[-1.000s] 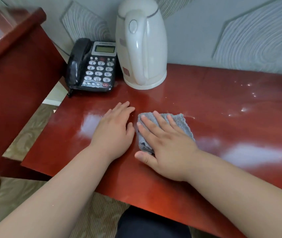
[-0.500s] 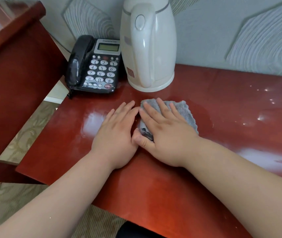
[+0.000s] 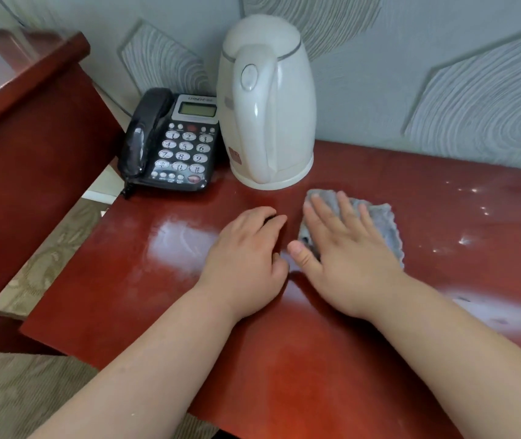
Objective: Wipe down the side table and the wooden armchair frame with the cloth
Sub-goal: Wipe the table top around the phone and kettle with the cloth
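The glossy red-brown side table (image 3: 332, 359) fills the middle and right of the head view. A grey cloth (image 3: 382, 223) lies on it just in front of the kettle. My right hand (image 3: 344, 248) presses flat on the cloth with its fingers straight and spread. My left hand (image 3: 246, 258) rests on the bare tabletop just left of it, fingers curled under and holding nothing. A dark red wooden frame (image 3: 31, 147), probably the armchair, stands at the left.
A white electric kettle (image 3: 265, 103) stands at the back of the table against the wall. A black desk telephone (image 3: 170, 144) sits to its left at the table's back corner. Patterned carpet (image 3: 15, 400) lies below the table's left edge.
My right hand has slid the cloth away from me and to the right, towards the kettle. My left hand has curled its fingers and now sits apart from the right hand.
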